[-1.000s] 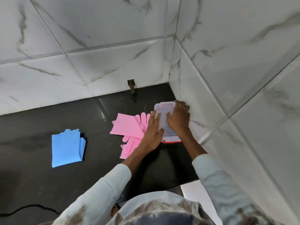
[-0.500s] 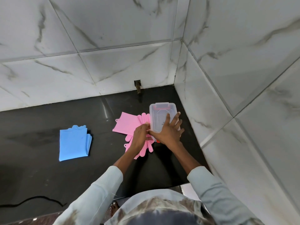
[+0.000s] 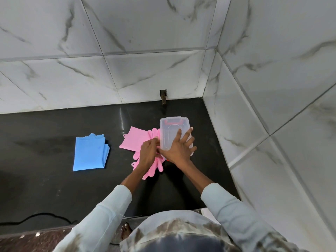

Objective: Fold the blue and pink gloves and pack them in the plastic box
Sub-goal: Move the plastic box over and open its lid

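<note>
A clear plastic box [image 3: 170, 132] with a lid and red latches sits on the black counter near the right wall. My right hand [image 3: 179, 149] lies flat on its lid, fingers spread. My left hand [image 3: 148, 153] is curled at the box's near left corner, its fingertips at the lid's edge. The pink gloves [image 3: 133, 140] lie unfolded just left of the box, partly under my left hand, fingers pointing toward me. The blue gloves [image 3: 90, 153] lie folded into a rectangle farther left on the counter.
The black counter [image 3: 54, 188] ends at white marble walls behind and to the right. A small metal stub [image 3: 163, 96] sticks out of the back wall above the box. A black cable [image 3: 32, 218] runs along the counter's near left edge.
Both hands drew back toward me over the box. The left hand left the lid's top and curled at its near left corner; the right hand slid to the lid's near end.
</note>
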The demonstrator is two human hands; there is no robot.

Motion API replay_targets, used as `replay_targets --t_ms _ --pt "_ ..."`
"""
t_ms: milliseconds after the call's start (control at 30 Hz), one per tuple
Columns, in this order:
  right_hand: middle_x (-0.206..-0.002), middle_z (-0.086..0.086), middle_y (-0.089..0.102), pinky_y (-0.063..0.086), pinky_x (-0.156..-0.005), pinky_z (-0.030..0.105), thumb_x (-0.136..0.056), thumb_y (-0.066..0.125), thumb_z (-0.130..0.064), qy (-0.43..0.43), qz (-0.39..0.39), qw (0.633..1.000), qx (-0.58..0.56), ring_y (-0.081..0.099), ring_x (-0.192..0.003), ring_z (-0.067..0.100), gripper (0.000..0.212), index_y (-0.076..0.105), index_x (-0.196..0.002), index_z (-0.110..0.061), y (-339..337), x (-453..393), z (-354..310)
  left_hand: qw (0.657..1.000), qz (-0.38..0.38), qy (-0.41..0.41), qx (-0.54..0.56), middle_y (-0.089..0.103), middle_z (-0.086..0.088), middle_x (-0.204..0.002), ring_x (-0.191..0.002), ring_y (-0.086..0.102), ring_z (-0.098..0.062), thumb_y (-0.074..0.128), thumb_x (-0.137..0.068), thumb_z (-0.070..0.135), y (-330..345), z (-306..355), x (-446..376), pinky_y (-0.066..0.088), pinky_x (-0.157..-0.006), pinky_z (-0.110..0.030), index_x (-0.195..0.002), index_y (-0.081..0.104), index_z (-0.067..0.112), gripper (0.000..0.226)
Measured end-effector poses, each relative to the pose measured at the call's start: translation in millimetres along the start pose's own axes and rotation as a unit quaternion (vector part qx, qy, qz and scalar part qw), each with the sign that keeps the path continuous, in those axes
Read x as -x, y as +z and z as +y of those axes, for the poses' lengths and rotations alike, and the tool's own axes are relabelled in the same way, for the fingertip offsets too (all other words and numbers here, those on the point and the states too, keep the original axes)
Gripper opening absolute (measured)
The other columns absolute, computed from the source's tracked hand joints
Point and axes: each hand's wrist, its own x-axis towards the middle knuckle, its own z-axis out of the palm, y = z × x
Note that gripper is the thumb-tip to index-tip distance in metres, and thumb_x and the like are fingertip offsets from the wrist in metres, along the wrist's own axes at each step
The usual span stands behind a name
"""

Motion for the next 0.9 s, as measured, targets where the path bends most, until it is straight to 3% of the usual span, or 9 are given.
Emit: replay_targets --t_ms 133,233,433,533,633,700,767,800,900 --pt "-0.172 0.018 -0.018 0.028 -0.121 0.066 -0.069 0.066 -0.087 0.001 -0.004 1.0 -0.022 0.013 -0.159 0.048 0.13 0.005 -0.165 -0.026 12.6 8.9 -22.2 0.999 0.046 -0.002 -0.027 0.082 -0.018 -0.102 -0.095 0.077 -0.035 0.039 -0.114 0.023 -18.4 -2.8 -1.3 0.062 -0.09 -0.048 -0.102 0.079 -0.005 0.051" --pt "-0.173 0.016 -0.013 0.029 -0.12 0.065 -0.068 0.067 -0.086 -0.002 -0.001 0.999 -0.033 0.016 -0.158 0.046 0.127 0.01 -0.164 -0.027 19.2 13.6 -31.4 0.996 0.059 0.001 -0.062 0.079 -0.027 -0.099 -0.083 0.07 -0.031 0.042 -0.113 0.026 -27.7 -7.9 -1.8 0.059 -0.081 -0.047 -0.099 0.077 -0.012 0.053" --pt "-0.173 0.01 -0.01 0.026 -0.122 0.065 -0.069 0.068 -0.085 -0.017 -0.037 0.997 -0.069 0.016 -0.158 0.04 0.121 0.01 -0.163 -0.035 12.3 9.7 -25.7 0.995 0.043 -0.006 -0.087 0.08 -0.019 -0.091 -0.082 0.073 -0.025 0.039 -0.114 0.048 -32.0 -12.1 -1.0 0.057 -0.078 -0.032 -0.095 0.077 -0.009 0.071" --pt "-0.172 0.003 0.001 0.032 -0.121 0.064 -0.069 0.075 -0.077 -0.031 -0.088 0.975 -0.2 0.022 -0.155 0.037 0.116 0.014 -0.161 -0.04 -6.9 3.7 -9.4 0.993 0.028 0.007 -0.113 0.078 -0.022 -0.087 -0.07 0.066 -0.019 0.044 -0.112 0.051 -34.6 -12.1 -1.9 0.051 -0.068 -0.025 -0.085 0.074 -0.007 0.07" --pt "-0.166 0.0 0.028 0.048 -0.114 0.05 -0.072 0.075 -0.07 -0.065 -0.163 0.876 -0.449 0.043 -0.146 0.025 0.101 0.032 -0.158 -0.04 -28.9 -0.4 30.8 0.986 0.021 0.037 -0.159 0.078 -0.027 -0.093 -0.057 0.059 -0.02 0.057 -0.11 0.037 -35.2 -12.2 -2.1 0.051 -0.061 -0.014 -0.099 0.08 -0.008 0.052" --pt "-0.16 0.008 0.047 0.044 -0.118 0.059 -0.089 0.063 -0.061 -0.057 -0.22 0.753 -0.617 0.051 -0.144 0.031 0.076 0.043 -0.156 -0.03 -34.5 -5.2 62.7 0.982 0.011 0.042 -0.185 0.082 -0.016 -0.103 -0.065 0.067 -0.014 0.06 -0.109 0.032 -33.7 -11.7 0.2 0.053 -0.064 -0.015 -0.112 0.083 0.002 0.038" --pt "-0.16 0.011 0.049 0.03 -0.122 0.068 -0.102 0.044 -0.052 0.012 -0.245 0.62 -0.745 0.046 -0.148 0.038 0.06 0.046 -0.157 -0.026 -35.5 -7.4 91.7 0.98 0.008 0.045 -0.195 0.083 -0.01 -0.108 -0.079 0.075 -0.018 0.06 -0.109 0.031 -29.3 -11.5 3.3 0.064 -0.074 -0.025 -0.115 0.082 0.005 0.034" --pt "-0.162 0.011 0.047 0.024 -0.122 0.071 -0.105 0.038 -0.051 0.047 -0.247 0.575 -0.779 0.044 -0.15 0.039 0.059 0.046 -0.158 -0.027 -33.8 -8.0 104.4 0.979 0.008 0.044 -0.198 0.083 -0.01 -0.108 -0.084 0.078 -0.023 0.061 -0.109 0.03 -27.2 -10.9 4.9 0.068 -0.081 -0.033 -0.114 0.082 0.006 0.033" --pt "-0.159 0.01 0.048 0.018 -0.123 0.074 -0.109 0.028 -0.052 0.091 -0.24 0.53 -0.808 0.041 -0.149 0.041 0.059 0.042 -0.159 -0.024 -26.7 -5.1 127.9 0.978 0.007 0.038 -0.204 0.082 -0.011 -0.112 -0.09 0.081 -0.029 0.062 -0.108 0.031 -18.7 -5.6 7.7 0.068 -0.092 -0.046 -0.117 0.081 0.008 0.031"
